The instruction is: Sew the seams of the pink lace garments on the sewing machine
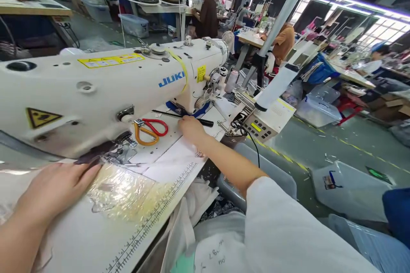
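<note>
My left hand [62, 185] lies low on the left side of the sewing bed, fingers stretched flat beneath the sewing machine [109, 81] head. Beside its thumb is a crinkled, shiny clear-and-yellowish plastic sheet [123, 190]. My right hand [191, 130] reaches to the far end of the bed, next to a thin black rod with a thick handle [206, 123]; its fingertips are hidden, so I cannot tell whether it grips anything. Between the hands lie scissors [150, 131] with one red and one orange handle. The presser foot [123, 149] stands near my left fingers.
A printed ruler [153, 213] runs along the table's front edge. The control box [267, 119] sits beyond my right forearm. White cloth [198, 196] hangs at my lap. Plastic bins [346, 187] stand on the floor at right. Other people [208, 13] sit at machines behind.
</note>
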`<state>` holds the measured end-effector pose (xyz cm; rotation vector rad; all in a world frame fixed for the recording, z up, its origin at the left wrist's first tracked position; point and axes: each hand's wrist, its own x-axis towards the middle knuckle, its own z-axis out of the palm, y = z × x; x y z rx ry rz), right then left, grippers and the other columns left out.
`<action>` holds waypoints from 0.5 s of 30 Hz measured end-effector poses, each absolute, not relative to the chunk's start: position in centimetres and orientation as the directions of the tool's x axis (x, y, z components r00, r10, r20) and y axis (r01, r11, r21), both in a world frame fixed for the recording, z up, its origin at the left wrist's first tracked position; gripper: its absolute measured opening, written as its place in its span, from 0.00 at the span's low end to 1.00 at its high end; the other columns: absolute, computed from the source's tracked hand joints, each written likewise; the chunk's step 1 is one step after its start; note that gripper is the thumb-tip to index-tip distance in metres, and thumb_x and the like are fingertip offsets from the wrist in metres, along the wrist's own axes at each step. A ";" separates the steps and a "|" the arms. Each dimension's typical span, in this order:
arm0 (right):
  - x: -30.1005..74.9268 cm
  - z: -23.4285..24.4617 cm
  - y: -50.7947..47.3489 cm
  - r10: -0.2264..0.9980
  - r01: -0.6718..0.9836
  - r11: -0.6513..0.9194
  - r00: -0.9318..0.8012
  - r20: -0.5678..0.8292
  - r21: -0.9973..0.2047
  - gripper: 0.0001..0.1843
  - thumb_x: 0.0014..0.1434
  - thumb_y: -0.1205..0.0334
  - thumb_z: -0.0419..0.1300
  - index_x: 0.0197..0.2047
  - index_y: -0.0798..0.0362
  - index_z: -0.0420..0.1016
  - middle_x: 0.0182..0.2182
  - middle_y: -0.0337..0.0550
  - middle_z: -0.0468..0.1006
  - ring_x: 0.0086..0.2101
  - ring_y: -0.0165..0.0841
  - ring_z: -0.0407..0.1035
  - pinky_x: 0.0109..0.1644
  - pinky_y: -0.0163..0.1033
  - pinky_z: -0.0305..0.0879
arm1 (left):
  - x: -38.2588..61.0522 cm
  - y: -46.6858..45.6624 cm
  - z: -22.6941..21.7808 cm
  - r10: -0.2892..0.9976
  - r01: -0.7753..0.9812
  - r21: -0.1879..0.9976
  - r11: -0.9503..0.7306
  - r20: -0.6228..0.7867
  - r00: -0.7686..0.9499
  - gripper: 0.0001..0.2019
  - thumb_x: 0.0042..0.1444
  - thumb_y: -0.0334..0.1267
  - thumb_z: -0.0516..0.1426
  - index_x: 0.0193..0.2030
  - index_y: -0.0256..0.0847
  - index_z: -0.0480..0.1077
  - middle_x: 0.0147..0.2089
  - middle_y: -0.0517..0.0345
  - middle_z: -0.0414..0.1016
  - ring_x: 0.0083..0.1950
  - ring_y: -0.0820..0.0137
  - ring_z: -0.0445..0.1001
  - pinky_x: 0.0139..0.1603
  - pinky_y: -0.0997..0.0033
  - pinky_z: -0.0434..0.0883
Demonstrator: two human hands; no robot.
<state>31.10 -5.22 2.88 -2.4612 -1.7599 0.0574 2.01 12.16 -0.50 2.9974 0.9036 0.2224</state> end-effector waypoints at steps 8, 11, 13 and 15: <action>32.0 7.2 -12.5 0.928 0.912 -0.232 0.312 0.205 -0.339 0.14 0.68 0.69 0.48 0.50 0.60 0.72 0.47 0.45 0.74 0.49 0.34 0.66 0.52 0.35 0.60 | 2.7 10.8 1.4 0.654 0.638 -0.180 -0.749 -0.047 0.755 0.33 0.57 0.53 0.35 0.48 0.44 0.77 0.24 0.56 0.74 0.29 0.61 0.69 0.30 0.67 0.62; 31.3 7.1 -18.0 0.957 0.807 -0.146 0.261 0.125 -0.572 0.09 0.66 0.68 0.52 0.42 0.57 0.74 0.36 0.38 0.76 0.39 0.29 0.70 0.43 0.31 0.62 | 2.3 12.2 0.0 0.705 0.678 -0.212 -0.704 -0.090 0.703 0.31 0.61 0.55 0.36 0.57 0.45 0.70 0.24 0.60 0.73 0.29 0.65 0.67 0.31 0.73 0.61; 30.9 5.0 -20.9 0.965 0.738 -0.260 0.184 -0.185 -0.623 0.07 0.65 0.67 0.55 0.41 0.55 0.75 0.33 0.35 0.77 0.36 0.27 0.70 0.41 0.30 0.63 | 2.3 12.8 -0.6 0.721 0.684 -0.256 -0.683 -0.087 0.687 0.33 0.61 0.55 0.35 0.59 0.42 0.68 0.28 0.57 0.75 0.30 0.65 0.68 0.32 0.73 0.62; 30.7 1.4 -22.6 0.913 0.732 -0.356 0.141 -0.382 -0.581 0.03 0.62 0.66 0.61 0.39 0.52 0.76 0.33 0.34 0.78 0.35 0.28 0.71 0.40 0.32 0.65 | 2.5 13.0 -0.7 0.708 0.668 -0.272 -0.692 -0.075 0.703 0.34 0.61 0.54 0.33 0.59 0.38 0.67 0.32 0.53 0.77 0.32 0.63 0.70 0.33 0.71 0.62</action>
